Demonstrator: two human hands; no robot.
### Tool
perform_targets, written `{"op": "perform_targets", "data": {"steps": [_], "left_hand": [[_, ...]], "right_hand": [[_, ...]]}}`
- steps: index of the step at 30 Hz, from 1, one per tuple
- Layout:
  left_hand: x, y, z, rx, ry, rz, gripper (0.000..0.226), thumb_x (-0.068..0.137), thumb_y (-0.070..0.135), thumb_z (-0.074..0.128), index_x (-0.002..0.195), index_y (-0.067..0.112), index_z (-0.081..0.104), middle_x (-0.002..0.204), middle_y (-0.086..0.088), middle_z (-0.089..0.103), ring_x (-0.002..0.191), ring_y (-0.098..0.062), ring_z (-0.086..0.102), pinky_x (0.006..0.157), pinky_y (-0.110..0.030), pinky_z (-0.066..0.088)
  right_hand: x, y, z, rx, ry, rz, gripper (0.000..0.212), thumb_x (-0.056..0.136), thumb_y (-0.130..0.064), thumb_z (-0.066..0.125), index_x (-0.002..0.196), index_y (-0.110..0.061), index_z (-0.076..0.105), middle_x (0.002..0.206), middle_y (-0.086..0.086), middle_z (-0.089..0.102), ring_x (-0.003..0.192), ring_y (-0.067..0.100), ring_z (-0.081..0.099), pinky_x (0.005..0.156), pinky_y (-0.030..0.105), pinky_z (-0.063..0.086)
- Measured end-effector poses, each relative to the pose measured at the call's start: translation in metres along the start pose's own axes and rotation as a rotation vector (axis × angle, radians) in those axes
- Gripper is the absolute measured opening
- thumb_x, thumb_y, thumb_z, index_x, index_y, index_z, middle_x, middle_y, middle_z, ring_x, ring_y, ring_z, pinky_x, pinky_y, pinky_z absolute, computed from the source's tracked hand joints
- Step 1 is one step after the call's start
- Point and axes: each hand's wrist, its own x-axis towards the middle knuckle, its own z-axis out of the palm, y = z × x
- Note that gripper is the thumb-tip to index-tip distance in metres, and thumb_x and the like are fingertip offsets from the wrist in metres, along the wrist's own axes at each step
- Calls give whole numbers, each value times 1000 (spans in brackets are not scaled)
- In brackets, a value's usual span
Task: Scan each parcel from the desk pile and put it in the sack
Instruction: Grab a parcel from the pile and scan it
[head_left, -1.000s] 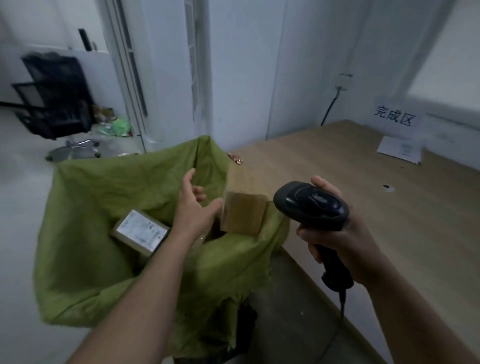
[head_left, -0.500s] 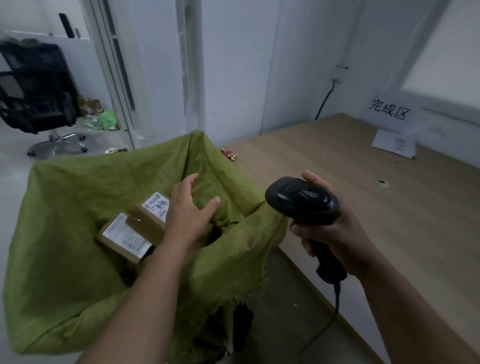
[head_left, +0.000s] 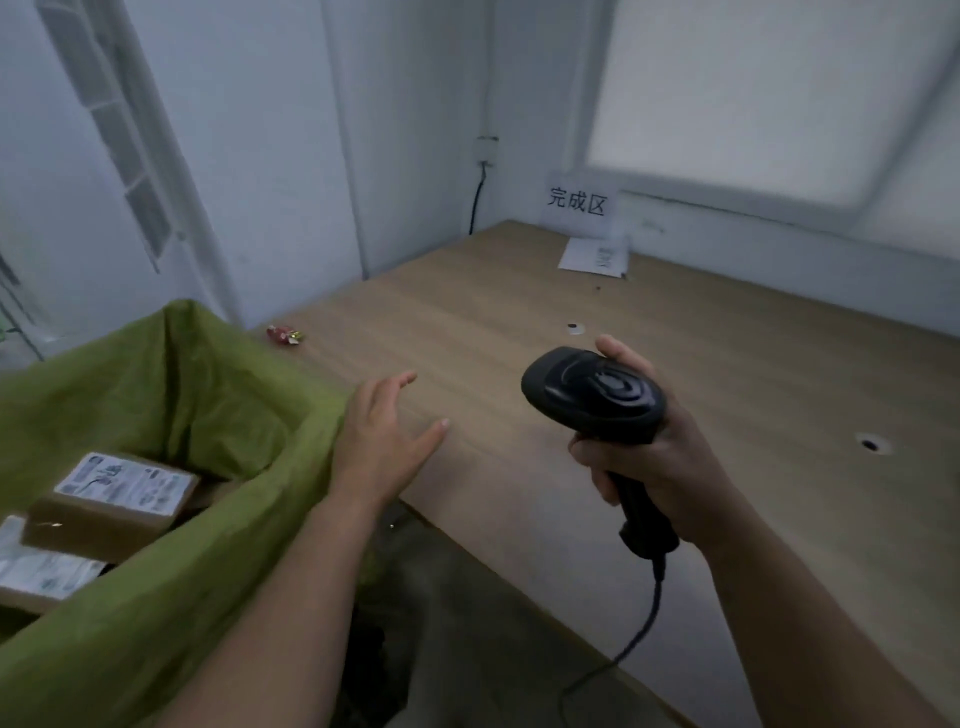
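Plain white walls (head_left: 270, 130); frosted window (head_left: 753, 93), dim bluish light. Light wooden desk (head_left: 519, 291) fills corner. Grey floor (head_left: 467, 649) below

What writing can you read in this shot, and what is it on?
"完成区": white sign standing at the back of the desk.
Paper sheet below it: print too blurred.
Upper parcel label and lower parcel label in the sack: too blurred.
Scanner: nothing readable.

The left hand (head_left: 382, 441) is open with the palm down, its fingers (head_left: 397, 383) straight and a little spread, the thumb held apart. Its bare forearm reaches forward from the lower left. The right hand (head_left: 660, 467) grips the handle of a black scanner (head_left: 595, 395). Its bare forearm comes from the lower right.
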Motion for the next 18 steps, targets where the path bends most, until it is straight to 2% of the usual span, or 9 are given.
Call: {"op": "perform_targets", "data": {"steps": [6,10,18], "left_hand": [[-24,102,76,61,-141,131,65,83,49,69,138,22,46,134,-1,45,125,-18,41,103,-31,36],[-46,167,127,38,-189,223,64,81,44,74,135,18,52,131,-7,49,124,-24,45,102,-32,36],[-84,284,216,-23,-324,405,65,82,42,73,136,17,50,134,-6,48,126,-23,44,104,-31,33]], "right_hand": [[-70,-12,-102,-49,156,-15,96,61,2,74,143,-31,36,109,13,61,48,25,54,43,34,47],[-121,-18,-166,-102,273,-18,95,69,16,70,144,-30,35,105,13,62,48,25,54,43,33,46],[-217,-24,-268,-166,522,-5,93,70,18,70,140,-36,39,111,9,62,50,26,55,43,35,46]]}}
